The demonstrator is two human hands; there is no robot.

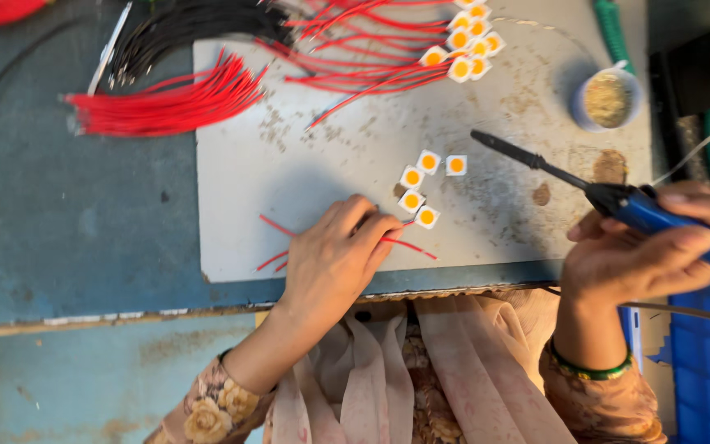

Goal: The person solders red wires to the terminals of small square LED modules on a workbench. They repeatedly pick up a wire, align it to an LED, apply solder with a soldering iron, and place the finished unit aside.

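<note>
Down on the pale work board point(289, 164), the left hand point(334, 259) pinches thin red wires point(408, 245) beside small white square chips with round orange centres point(426, 217). Meanwhile the right hand point(647, 251) is wrapped firmly around a blue-handled soldering iron point(618, 197), its dark tip raised over the board.

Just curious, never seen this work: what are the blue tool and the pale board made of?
Blue tool: the handle looks like glossy plastic, the dark shaft like metal. Pale board: a hard matt sheet, scorched and stained; whether metal or laminate is unclear.
</note>
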